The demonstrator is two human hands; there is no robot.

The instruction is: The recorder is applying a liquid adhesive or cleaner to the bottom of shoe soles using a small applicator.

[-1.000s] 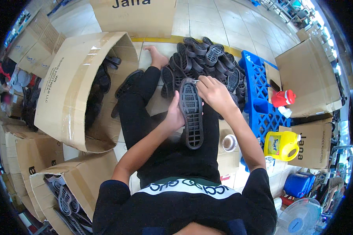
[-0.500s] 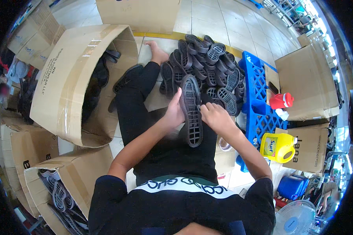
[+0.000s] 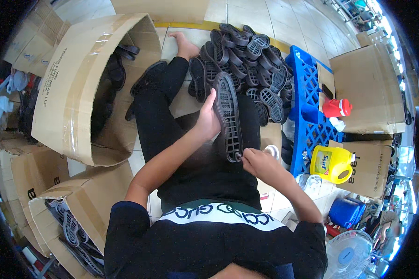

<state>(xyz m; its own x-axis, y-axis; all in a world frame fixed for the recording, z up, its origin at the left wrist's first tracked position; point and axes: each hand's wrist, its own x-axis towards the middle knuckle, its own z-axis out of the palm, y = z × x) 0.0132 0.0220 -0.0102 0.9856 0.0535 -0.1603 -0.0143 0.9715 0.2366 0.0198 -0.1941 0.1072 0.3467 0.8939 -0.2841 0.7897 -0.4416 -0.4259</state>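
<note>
I sit on the floor with my legs stretched out in black trousers. My left hand grips a black rubber shoe sole along its left edge, tread side up, over my lap. My right hand pinches the heel end of the same sole near its lower tip. Beyond the sole lies a heap of black soles on the floor by my legs.
A large open cardboard box with soles inside lies on my left. A lower box holds more soles. On the right are a blue plastic pallet, a yellow jug, a red bottle, a tape roll, cardboard boxes and a white fan.
My right hand slid from the sole's upper part down to its heel end. The left hand kept its grip on the sole's side.
</note>
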